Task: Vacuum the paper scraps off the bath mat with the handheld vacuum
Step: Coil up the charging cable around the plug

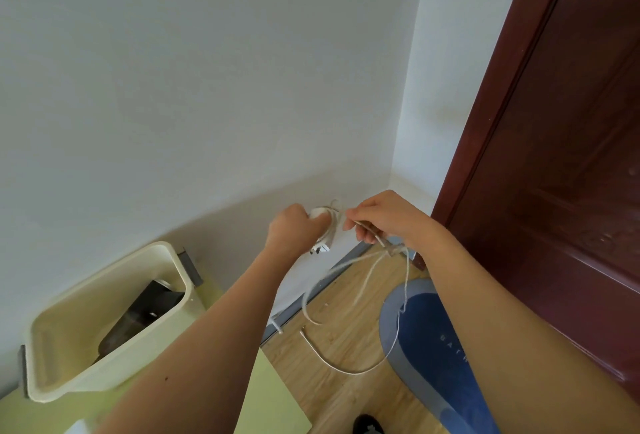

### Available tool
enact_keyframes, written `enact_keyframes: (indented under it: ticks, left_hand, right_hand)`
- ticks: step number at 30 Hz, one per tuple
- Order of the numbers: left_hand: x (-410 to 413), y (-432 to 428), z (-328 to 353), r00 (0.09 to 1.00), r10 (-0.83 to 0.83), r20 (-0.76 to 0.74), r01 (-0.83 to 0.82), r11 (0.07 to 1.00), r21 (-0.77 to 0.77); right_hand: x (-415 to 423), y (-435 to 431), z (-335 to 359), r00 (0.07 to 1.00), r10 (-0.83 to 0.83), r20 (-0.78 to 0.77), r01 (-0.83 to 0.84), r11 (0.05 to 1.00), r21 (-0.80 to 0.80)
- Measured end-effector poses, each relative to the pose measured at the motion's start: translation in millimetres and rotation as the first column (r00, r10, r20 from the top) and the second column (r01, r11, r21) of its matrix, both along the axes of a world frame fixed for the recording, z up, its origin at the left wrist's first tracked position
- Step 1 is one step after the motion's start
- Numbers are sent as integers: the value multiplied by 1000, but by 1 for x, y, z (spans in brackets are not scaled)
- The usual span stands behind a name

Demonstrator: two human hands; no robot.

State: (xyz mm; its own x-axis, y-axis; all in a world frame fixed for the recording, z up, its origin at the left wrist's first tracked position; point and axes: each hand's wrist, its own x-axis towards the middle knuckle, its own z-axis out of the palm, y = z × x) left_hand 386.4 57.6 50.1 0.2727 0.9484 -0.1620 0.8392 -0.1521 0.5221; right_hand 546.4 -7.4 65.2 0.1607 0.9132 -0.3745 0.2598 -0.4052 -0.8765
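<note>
1. The left hand (294, 229) is curled tight round a white plug block (319, 214) with turns of pale cord (346, 369) wound on it. Its prong end pokes out below the fist.
2. Just right of it, the right hand (384, 218) pinches a strand of the same cord between thumb and fingers. Loose loops hang from this pinch down to the wood floor (346, 406).
3. The bath mat (433, 340), blue with a grey border, lies on the floor on the right, by the dark red door (554, 156). The cord trails over its far left edge.
4. Risks, as I judge them:
   - the hanging loops could knot if a strand is pulled through the wrong one;
   - a tug could drag the cord across the mat and scatter the paper scraps;
   - the slack on the floor lies near a dark shoe (367, 425) and could catch a foot.
5. Hard to make out:
   - I can make out no scraps on the mat, only a few pale specks (325, 304) on the floor nearby;
   - a dark object (138, 315) in the cream basket (86, 378) on the left may be the handheld vacuum, but I cannot tell;
   - the mat's near end is cut off by the right arm and the frame edge.
</note>
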Motion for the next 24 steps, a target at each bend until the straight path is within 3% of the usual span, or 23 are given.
enact_keyframes:
  ticks: [3,5,8,10,13,19,22,24]
  left_hand:
    - [0,6,0,955,198,220,-166,974,-153]
    - [1,8,0,844,354,404,-217,912,-348]
    - [3,7,-1,673,488,556,-156,828,-538]
    - [1,3,2,595,531,603,-91,790,-606]
    - [-1,-4,8,510,576,639,27,731,-682]
    - [-10,-8,17,657,458,599,243,623,-743]
    - [-12,-10,18,709,351,612,313,621,-719]
    - [-12,-11,22,731,302,612,329,630,-703]
  right_hand:
    - [-7,-4,-4,986,83,-143,-81,997,15]
    - [-12,-6,-10,965,142,-221,-145,989,1]
    - [-19,-12,-22,936,212,-280,-218,976,10]
    - [-22,-14,-31,936,249,-248,-252,968,21]
    - [-25,-17,-42,953,302,-29,-303,953,-25]
    - [-23,-18,-47,960,279,32,-277,960,-45]
    - [-16,-17,-42,963,237,131,-234,971,-40]
    - [-10,-19,-42,971,210,113,-208,978,-30]
